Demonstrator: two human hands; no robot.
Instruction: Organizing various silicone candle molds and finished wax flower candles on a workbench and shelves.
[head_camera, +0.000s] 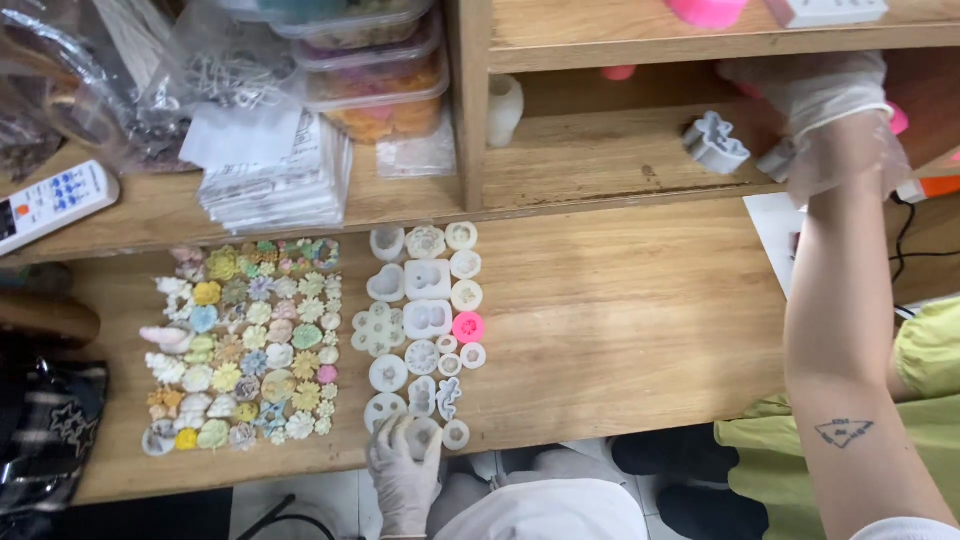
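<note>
Most of the white moulds (425, 320) already sit in rows on the table (620, 320) beside the pastel flowers (250, 340), left hand (403, 470) flat on the nearest ones, right hand (825, 100) fingers curled around a mould (775, 160) on the shelf (600, 150), another mould (715, 143) beside it.

— What lies by the near table edge?
— A small round white silicone mould (418, 436), flat, last in its column.
— And on the shelf?
— A white flower-shaped mould (714, 144), lying alone.
</note>
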